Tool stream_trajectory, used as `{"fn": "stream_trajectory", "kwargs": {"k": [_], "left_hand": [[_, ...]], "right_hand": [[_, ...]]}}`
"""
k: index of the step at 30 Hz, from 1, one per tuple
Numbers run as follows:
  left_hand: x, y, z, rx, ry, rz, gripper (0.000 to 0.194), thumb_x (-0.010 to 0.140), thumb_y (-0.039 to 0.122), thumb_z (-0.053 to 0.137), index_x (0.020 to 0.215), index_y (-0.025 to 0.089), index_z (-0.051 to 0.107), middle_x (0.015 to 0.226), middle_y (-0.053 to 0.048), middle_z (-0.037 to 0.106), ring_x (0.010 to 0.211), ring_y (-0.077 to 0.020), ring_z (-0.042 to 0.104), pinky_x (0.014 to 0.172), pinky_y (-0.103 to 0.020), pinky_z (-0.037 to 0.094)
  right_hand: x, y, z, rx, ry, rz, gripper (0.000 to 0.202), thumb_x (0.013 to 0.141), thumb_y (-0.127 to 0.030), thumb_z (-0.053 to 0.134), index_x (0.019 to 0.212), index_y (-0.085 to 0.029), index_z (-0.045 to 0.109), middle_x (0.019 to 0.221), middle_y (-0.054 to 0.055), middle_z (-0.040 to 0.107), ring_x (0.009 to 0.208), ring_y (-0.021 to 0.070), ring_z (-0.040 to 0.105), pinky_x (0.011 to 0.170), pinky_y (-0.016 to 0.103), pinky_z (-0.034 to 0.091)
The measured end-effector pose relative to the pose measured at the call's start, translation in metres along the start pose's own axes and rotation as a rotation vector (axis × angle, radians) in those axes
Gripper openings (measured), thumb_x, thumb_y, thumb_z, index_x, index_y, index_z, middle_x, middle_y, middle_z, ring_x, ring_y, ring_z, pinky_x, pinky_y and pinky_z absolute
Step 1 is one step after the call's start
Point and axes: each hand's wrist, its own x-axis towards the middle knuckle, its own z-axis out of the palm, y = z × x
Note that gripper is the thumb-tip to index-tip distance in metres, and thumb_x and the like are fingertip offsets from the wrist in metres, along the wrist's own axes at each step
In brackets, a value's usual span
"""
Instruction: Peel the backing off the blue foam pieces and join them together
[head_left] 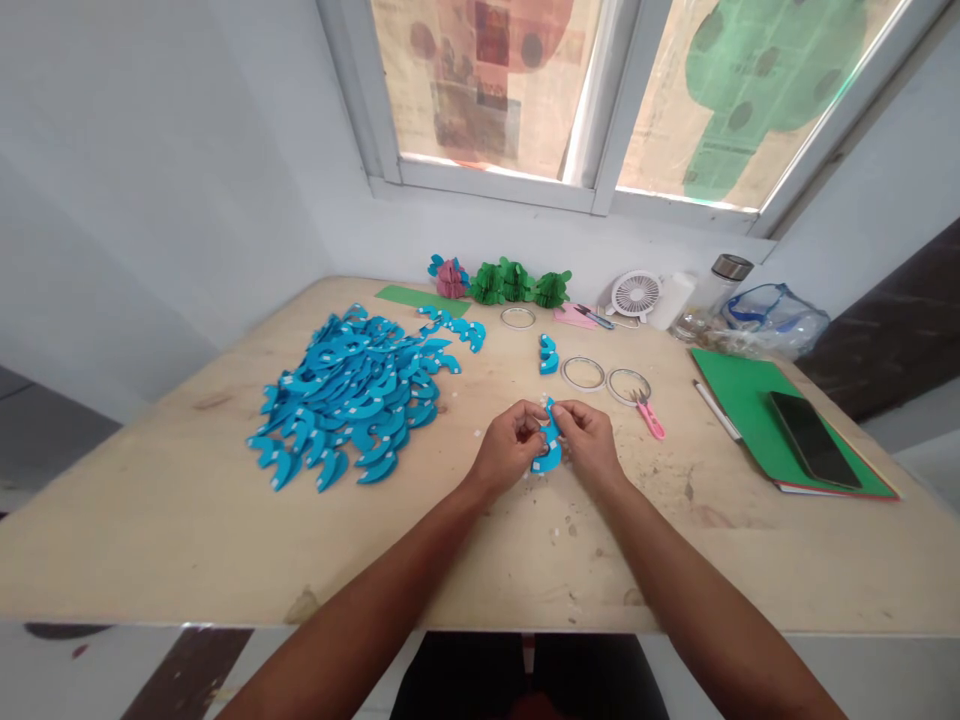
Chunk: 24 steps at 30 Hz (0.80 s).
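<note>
Between my hands is a curved blue paper piece (547, 458) with small white squares on it, low over the wooden table. My left hand (511, 446) is closed, its thumb and fingers pinching the piece's left side. On the other side, my right hand (589, 436) is closed on the piece's upper right edge. Just beyond my hands lies a small blue paper stack (548, 354). A large heap of blue curved pieces (352, 385) spreads over the table to the left, and a few more blue pieces (452, 324) lie behind it.
Tape rings (583, 373) and pink snips (650, 416) lie right of centre. Green paper figures (514, 281), a small white fan (636, 295) and a bottle (712, 290) stand along the back. A black phone (814, 440) rests on a green folder (765, 415) at right.
</note>
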Motion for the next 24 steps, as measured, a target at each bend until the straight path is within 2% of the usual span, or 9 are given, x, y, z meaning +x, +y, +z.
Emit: {"fn": "stream_trajectory", "kwargs": {"k": [9,16,24], "left_hand": [[0.0011,-0.0052,-0.0003,0.058,-0.028,-0.002,0.022,0.060,0.008,0.051,0.079,0.016,0.056,0.056,0.005,0.053,0.051,-0.0082,0.049,0.048,-0.018,0.038],[0.0016,-0.0074,0.0003,0.065,-0.029,-0.008,0.021,0.060,0.008,0.051,0.079,0.017,0.056,0.054,0.006,0.051,0.049,-0.0077,0.048,0.046,-0.018,0.038],[0.0013,-0.0064,0.0004,0.044,-0.033,0.009,0.021,0.060,0.008,0.052,0.079,0.017,0.056,0.054,0.006,0.051,0.048,-0.0073,0.047,0.046,-0.017,0.037]], "right_hand": [[0.0002,-0.0025,0.0001,-0.019,-0.011,-0.015,0.024,0.071,-0.038,0.060,0.071,-0.014,0.064,0.061,0.001,0.060,0.053,0.0120,0.050,0.050,0.023,0.038],[0.0003,0.0004,-0.0004,-0.035,0.014,-0.018,0.022,0.072,-0.036,0.059,0.070,-0.015,0.064,0.055,-0.001,0.057,0.046,0.0100,0.045,0.044,0.022,0.034],[0.0016,0.0053,0.0016,-0.020,0.062,-0.026,0.022,0.070,-0.036,0.059,0.065,-0.015,0.064,0.056,0.000,0.059,0.048,0.0114,0.049,0.046,0.023,0.036]]}}
